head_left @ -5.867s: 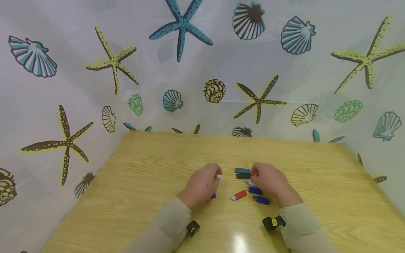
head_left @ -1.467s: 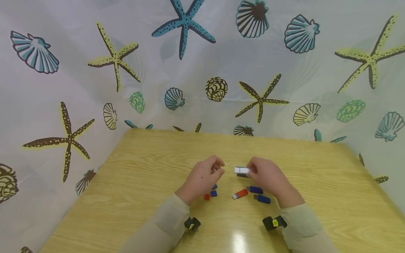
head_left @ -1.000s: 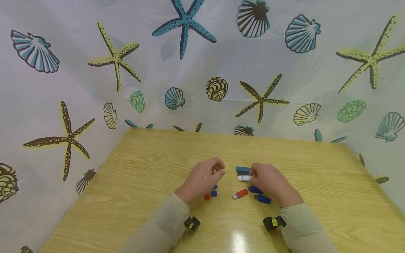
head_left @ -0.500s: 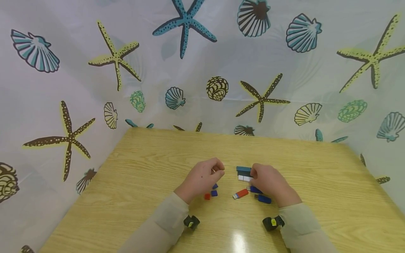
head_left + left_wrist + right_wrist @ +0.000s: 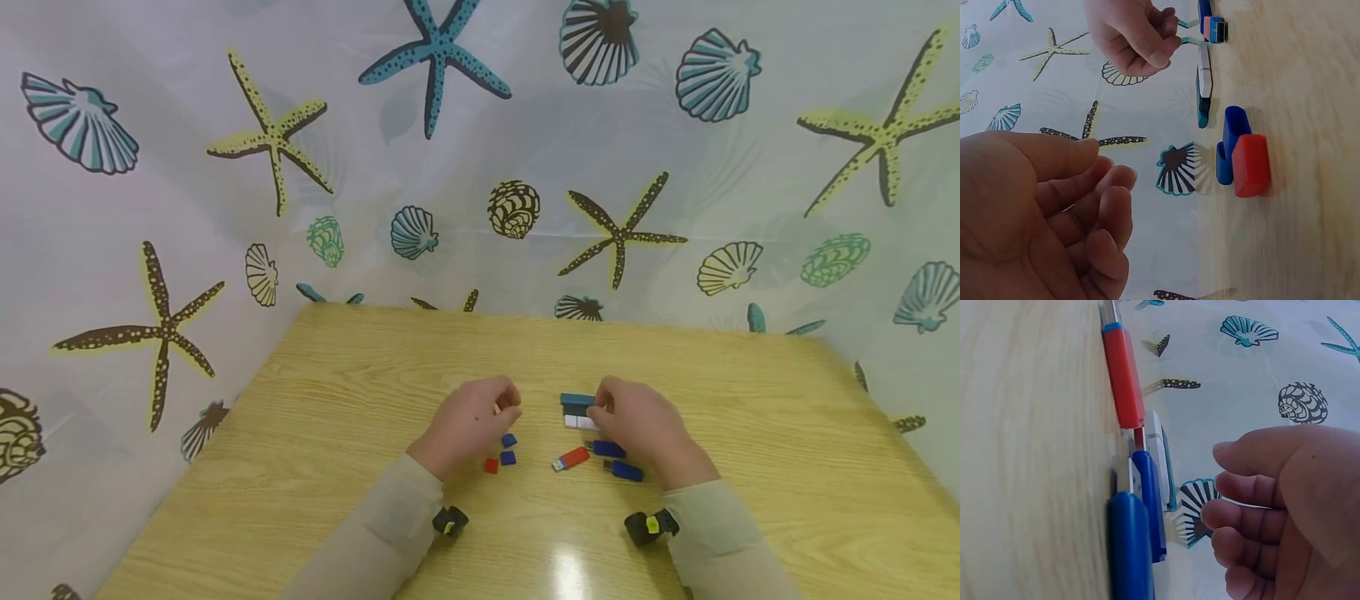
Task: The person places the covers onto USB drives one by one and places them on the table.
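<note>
My right hand (image 5: 643,425) hovers over the right ends of three capped USB sticks lying side by side: a teal stick (image 5: 576,399), a dark stick (image 5: 574,410) and a white stick (image 5: 579,422). Its fingers are loosely bent and hold nothing in the right wrist view. My left hand (image 5: 467,419) is raised above the table with relaxed, half-curled fingers and an empty palm. Below it lie two blue caps (image 5: 508,458) and a red cap (image 5: 491,466). Bare plugs show on the red USB stick (image 5: 573,459) and two blue USB sticks (image 5: 626,471).
The wooden table (image 5: 360,375) carries all the small parts near its middle. A white curtain (image 5: 450,183) printed with starfish and shells stands along the back and sides. Black wrist cameras (image 5: 649,527) sit on both sleeves.
Earlier the left hand held a small white piece. The white stick, then uncapped, was capped and laid in front of the dark one by the right hand, which has let go. The left hand moved slightly left.
</note>
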`<state>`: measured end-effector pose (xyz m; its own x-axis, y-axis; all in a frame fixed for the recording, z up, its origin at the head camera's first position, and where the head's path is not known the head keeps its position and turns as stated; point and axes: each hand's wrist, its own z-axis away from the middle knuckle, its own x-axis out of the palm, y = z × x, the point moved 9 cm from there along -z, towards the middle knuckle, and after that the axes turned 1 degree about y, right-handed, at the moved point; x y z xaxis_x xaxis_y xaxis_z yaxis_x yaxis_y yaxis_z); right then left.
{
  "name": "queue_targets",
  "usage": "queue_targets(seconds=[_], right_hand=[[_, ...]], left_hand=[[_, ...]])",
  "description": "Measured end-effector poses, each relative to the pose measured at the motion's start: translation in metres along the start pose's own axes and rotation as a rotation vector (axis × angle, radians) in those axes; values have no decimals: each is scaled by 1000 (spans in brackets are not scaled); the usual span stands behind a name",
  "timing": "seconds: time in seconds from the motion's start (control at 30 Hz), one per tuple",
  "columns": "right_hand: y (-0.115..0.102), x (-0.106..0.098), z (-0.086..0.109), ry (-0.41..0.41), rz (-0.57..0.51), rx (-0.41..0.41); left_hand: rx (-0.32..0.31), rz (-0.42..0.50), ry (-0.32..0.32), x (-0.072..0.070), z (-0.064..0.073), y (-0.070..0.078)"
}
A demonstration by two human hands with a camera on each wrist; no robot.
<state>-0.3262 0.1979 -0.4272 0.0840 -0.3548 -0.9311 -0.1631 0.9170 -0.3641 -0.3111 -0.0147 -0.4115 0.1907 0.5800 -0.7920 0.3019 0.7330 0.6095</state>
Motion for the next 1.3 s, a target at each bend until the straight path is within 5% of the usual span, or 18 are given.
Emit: queue_targets(seconds=[0.17,0.63,1.3], right_hand=[[-5,-8,2,18,-6,-18],[-2,-10,2,19,-17,-16],[-4,-12,4,26,-10,-26]], left_hand=[[7,-131,-65,8,-1,-3],[59,-279,-199,27,9,-3],[89,-361,-220,39,10,2]])
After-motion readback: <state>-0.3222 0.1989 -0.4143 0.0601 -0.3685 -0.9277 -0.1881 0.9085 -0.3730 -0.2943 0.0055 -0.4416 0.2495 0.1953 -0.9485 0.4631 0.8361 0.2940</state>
